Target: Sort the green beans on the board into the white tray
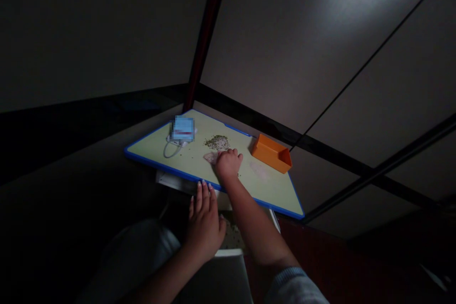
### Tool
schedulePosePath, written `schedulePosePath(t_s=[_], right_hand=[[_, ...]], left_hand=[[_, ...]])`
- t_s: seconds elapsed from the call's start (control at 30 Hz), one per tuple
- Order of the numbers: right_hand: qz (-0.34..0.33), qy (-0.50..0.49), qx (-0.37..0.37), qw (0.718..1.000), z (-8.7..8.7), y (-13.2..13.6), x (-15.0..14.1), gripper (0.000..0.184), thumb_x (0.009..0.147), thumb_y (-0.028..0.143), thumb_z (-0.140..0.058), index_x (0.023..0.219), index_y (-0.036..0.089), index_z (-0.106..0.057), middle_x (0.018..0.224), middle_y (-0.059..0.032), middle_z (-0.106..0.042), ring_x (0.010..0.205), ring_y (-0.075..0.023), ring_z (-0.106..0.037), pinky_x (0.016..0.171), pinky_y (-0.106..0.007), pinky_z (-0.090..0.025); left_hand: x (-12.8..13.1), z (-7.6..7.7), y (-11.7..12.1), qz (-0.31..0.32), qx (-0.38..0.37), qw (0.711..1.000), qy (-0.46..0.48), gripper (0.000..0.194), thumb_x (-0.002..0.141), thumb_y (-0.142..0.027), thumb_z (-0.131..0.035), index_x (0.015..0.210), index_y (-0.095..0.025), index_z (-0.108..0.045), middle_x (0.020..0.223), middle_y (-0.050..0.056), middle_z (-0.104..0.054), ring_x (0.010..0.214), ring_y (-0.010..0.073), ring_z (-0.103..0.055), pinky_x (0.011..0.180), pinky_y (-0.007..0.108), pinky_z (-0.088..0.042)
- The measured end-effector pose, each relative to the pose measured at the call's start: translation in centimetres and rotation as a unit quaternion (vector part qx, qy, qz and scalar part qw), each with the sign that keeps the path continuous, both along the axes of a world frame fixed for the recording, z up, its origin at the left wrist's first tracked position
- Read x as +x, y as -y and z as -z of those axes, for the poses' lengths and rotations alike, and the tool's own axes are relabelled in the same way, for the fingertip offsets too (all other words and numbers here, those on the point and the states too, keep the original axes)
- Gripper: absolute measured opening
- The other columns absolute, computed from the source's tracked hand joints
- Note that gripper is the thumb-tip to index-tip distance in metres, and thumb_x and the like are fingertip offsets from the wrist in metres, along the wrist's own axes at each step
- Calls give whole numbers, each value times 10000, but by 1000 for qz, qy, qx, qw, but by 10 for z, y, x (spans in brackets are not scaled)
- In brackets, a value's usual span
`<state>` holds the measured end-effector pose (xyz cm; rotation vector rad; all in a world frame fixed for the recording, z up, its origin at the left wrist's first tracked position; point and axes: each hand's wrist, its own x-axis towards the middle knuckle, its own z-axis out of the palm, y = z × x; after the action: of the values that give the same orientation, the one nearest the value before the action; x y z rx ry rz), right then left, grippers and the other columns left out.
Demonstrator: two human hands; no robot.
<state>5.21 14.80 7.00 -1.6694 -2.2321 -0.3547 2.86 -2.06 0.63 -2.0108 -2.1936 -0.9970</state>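
My right hand [229, 164] is on the pale yellow tabletop [274, 191], its fingers curled closed. A pale pinkish, crumpled cloth-like piece [210, 157] pokes out at the left side of those fingers; its exact kind is too dim to tell. Just beyond lies a loose pile of small greenish-brown bits [218, 142], like seeds or beans, with a few strays scattered about. My left hand [204, 218] is at the table's near blue edge, palm down, fingers stretched out with the tips by the rim. It holds nothing.
An orange open box [271, 153] stands at the table's right rear. Toward the left rear is a blurred-out light blue item [183, 128] with a white cable [171, 156]. Beneath the near edge, a pale open drawer or bin [233, 235] holds dark specks. Walls rise behind.
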Motion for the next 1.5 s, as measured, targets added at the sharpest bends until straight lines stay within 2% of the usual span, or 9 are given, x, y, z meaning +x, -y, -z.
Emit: schedulePosePath(t_s=[0.37, 0.47, 0.57, 0.73, 0.93, 1.1, 1.23, 1.33, 1.5], right_hand=[[81, -19, 9, 996, 4, -7, 42, 438, 961, 313, -330, 909, 107, -713, 991, -201, -663, 1023, -279, -526, 859, -422, -336], [95, -33, -17, 995, 0, -7, 46, 446, 967, 352, -327, 942, 114, -704, 1014, -199, -661, 1042, -283, -538, 854, -414, -367], [92, -48, -55, 993, -8, -4, 39, 456, 977, 374, -298, 981, 146, -693, 1026, -173, -669, 1038, -264, -566, 807, -359, -408], [16, -41, -94, 995, -17, 6, 5, 480, 983, 389, -266, 962, 152, -683, 930, -144, -706, 844, -204, -656, 702, -280, -444], [-74, 49, -91, 992, -23, 7, -23, 459, 958, 492, -326, 1038, 152, -624, 919, -141, -711, 827, -217, -674, 681, -285, -466], [-148, 129, -71, 978, -21, 10, -15, 419, 930, 513, -403, 1050, 165, -604, 913, -131, -696, 842, -220, -655, 691, -286, -464], [-218, 150, -38, 964, -22, 15, 1, 292, 946, 386, -433, 1027, 189, -633, 959, -102, -674, 962, -200, -594, 744, -262, -442], [-265, 157, -47, 950, -31, 15, 13, 237, 925, 366, -489, 994, 232, -673, 1002, -62, -661, 1022, -188, -556, 798, -247, -416], [-313, 154, -75, 934, -51, -1, 15, 242, 933, 323, -478, 1003, 245, -697, 1026, -40, -678, 979, -154, -591, 792, -220, -396]], left_hand=[[-1, 1, -2, 4, 10, 1000, 6, 683, 796, -215, -447, 1410, 27, -267, 1526, 257, -171, 1442, 325, -47, 1106, 525, -253], [0, 4, -3, -2, 19, 1000, 3, 689, 798, -201, -432, 1423, 13, -238, 1526, 255, -185, 1443, 317, -45, 1105, 528, -251], [1, 6, -3, -6, 28, 1000, 0, 684, 800, -202, -432, 1425, -3, -239, 1524, 243, -214, 1445, 303, -50, 1114, 517, -238], [0, 5, -2, -7, 17, 1000, -4, 661, 806, -197, -424, 1412, 10, -261, 1527, 241, -207, 1445, 305, -58, 1115, 511, -236], [1, 7, -2, -13, 25, 1000, -10, 634, 826, -188, -400, 1417, -1, -267, 1531, 235, -204, 1448, 297, -60, 1113, 520, -235], [1, 12, -3, -22, 38, 999, -17, 651, 819, -200, -415, 1431, -39, -260, 1530, 214, -226, 1450, 284, -63, 1108, 515, -243], [3, 15, -4, -25, 49, 998, -26, 635, 832, -219, -398, 1428, -38, -271, 1533, 210, -220, 1450, 282, -65, 1101, 516, -259], [4, 16, -4, -30, 59, 998, -22, 650, 827, -218, -402, 1438, -52, -254, 1536, 199, -221, 1451, 276, -68, 1103, 514, -255], [5, 16, -3, -27, 59, 998, -13, 639, 829, -217, -402, 1434, -61, -269, 1545, 194, -192, 1451, 285, -62, 1099, 525, -255]])
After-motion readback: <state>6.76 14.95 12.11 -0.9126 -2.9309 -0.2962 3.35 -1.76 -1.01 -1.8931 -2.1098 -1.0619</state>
